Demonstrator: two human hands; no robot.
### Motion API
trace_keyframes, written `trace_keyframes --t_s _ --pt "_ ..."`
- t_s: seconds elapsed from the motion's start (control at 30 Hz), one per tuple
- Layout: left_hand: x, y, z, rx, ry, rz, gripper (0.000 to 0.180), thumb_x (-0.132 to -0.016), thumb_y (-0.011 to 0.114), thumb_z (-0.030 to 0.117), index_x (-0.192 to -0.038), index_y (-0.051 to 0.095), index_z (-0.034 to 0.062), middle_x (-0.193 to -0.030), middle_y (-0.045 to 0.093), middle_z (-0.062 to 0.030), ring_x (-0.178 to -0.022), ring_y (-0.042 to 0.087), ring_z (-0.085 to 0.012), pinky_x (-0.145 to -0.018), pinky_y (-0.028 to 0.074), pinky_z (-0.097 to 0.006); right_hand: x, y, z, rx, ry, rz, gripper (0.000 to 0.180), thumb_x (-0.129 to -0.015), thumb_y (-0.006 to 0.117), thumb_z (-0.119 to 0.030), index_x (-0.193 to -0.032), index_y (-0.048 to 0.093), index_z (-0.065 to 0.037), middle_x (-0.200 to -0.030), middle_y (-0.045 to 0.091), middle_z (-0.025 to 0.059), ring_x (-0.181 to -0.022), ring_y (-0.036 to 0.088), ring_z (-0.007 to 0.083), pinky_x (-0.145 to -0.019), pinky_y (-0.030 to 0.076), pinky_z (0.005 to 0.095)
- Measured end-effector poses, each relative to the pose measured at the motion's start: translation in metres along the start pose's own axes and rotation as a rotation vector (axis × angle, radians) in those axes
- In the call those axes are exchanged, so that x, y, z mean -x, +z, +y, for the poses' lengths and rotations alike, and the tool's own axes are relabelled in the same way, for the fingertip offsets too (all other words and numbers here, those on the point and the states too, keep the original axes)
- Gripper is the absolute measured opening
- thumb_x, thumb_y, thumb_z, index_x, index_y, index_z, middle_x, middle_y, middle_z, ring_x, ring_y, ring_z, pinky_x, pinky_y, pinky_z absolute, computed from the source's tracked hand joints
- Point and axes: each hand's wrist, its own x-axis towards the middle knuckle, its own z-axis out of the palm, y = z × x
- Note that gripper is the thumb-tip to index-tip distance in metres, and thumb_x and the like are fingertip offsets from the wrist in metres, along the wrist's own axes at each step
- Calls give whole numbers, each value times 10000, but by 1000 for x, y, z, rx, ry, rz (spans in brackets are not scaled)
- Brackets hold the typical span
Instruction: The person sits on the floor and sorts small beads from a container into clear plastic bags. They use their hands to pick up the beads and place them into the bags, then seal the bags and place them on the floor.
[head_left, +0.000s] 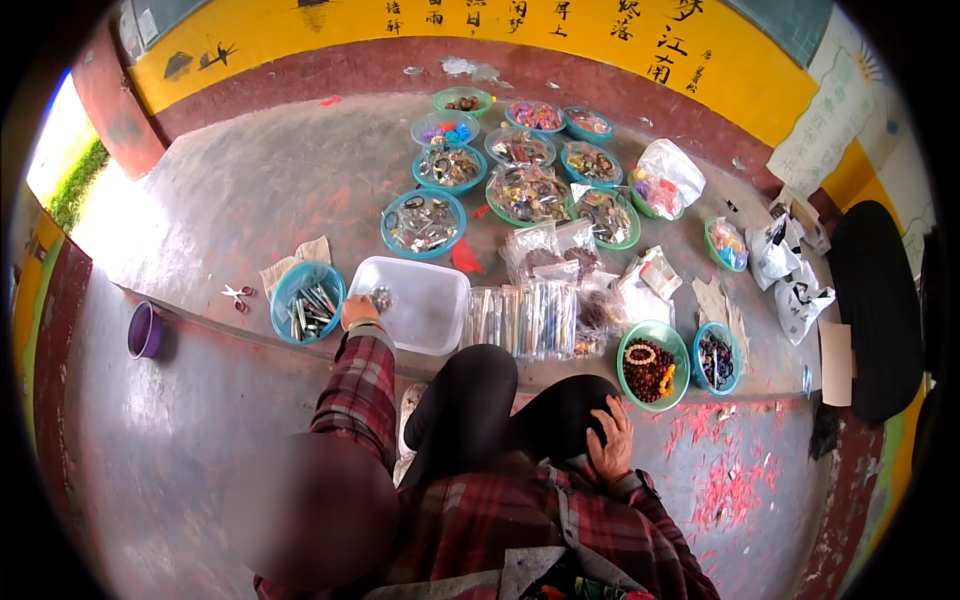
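Observation:
My left hand (pixel 359 311) is at the left rim of a white plastic tray (pixel 430 322), its fingers curled in. A small, shiny silvery clump (pixel 381 299) shows at the fingertips, over the tray; its kind is too small to make out. Just left of that hand stands a blue basin (pixel 281 322) of slim metallic, pen-like sticks (pixel 313 310). On my right knee rests my right hand (pixel 612 440), fingers spread and holding nothing. To the tray's right lie several clear packets of thin sticks (pixel 525 320) in a row. A blurred patch hides part of my left arm.
Scissors (pixel 238 297) lie left of the blue basin, and a purple bucket (pixel 145 330) stands lower left. Several basins of bagged trinkets (pixel 424 222) fill the back. A green basin of beads (pixel 652 393) is at right, near white bags (pixel 800 300). Red scraps (pixel 735 470) litter the floor.

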Motion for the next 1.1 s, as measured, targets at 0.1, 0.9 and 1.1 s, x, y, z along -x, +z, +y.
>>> trace_keyframes --t_s 0.1,0.9,1.1 --pt "1 -9 9 5 76 29 259 -813 532 256 -819 650 26 -834 628 -182 -796 600 -353 -720 472 -438 -1 -2 -2 6 2 2 310 -722 592 -132 -1028 577 -83 -1267 437 165 -1198 378 358 -969 303 438" --pt "-26 -46 41 -288 335 -205 235 -777 548 189 -908 622 10 -950 608 -216 -909 582 -365 -777 470 -442 3 -4 5 -37 3 10 329 -729 603 -152 -1052 572 -99 -1272 436 151 -1219 369 339 -964 316 428" --pt "-33 -45 63 -285 399 -216 258 -764 531 190 -916 629 6 -937 612 -221 -907 584 -369 -804 471 -425 7 -3 5 -49 13 23 333 -729 605 -141 -1057 570 -95 -1281 429 158 -1220 364 343 -971 307 427"
